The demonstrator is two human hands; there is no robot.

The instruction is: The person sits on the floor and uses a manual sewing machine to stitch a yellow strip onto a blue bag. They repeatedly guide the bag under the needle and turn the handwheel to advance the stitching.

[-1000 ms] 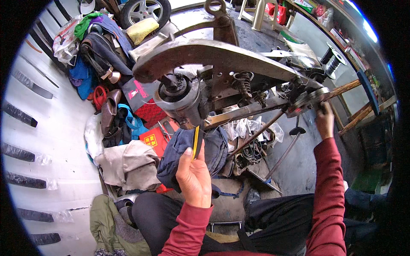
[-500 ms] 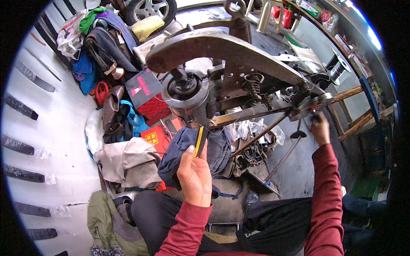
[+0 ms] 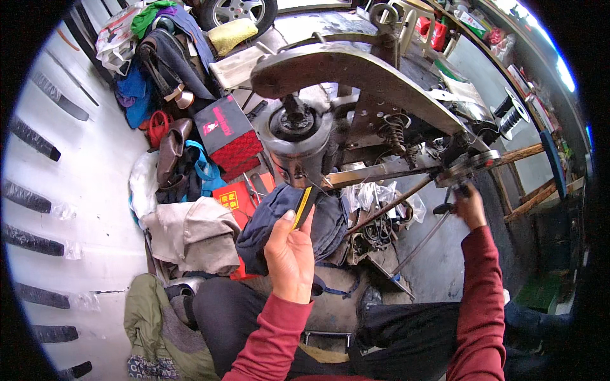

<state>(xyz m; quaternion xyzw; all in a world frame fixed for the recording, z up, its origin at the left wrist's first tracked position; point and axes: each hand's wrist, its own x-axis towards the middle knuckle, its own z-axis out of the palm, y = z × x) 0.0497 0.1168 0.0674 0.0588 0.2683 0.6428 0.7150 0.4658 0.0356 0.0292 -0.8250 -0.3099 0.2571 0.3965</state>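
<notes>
A dark, hand-cranked shoe-repair sewing machine (image 3: 356, 73) takes up the middle, its long curved arm reaching left over a round head (image 3: 295, 133). My left hand (image 3: 289, 254) pinches a black strap with a yellow stripe (image 3: 304, 204) between thumb and fingers. The strap's upper end meets the bottom of the machine's head, where the exact stitching point is too small to make out. At the machine's right end, my right hand (image 3: 469, 208) is closed round the crank handle, just below the handwheel (image 3: 467, 168). Dark blue cloth (image 3: 267, 219), possibly part of a bag, hangs behind the strap.
Shoes, bags and clothing pile up at left, with a black-and-red box (image 3: 222, 130) beside them. Beige cloth (image 3: 194, 235) lies nearer. A thread spool (image 3: 511, 115) stands at right near wooden bars (image 3: 521, 155). A car wheel (image 3: 238, 14) is at the back.
My right hand has swung the crank handle downward and slightly left around the handwheel. My left hand keeps its pinch on the strap. The view has shifted, moving the machine rightward in the picture.
</notes>
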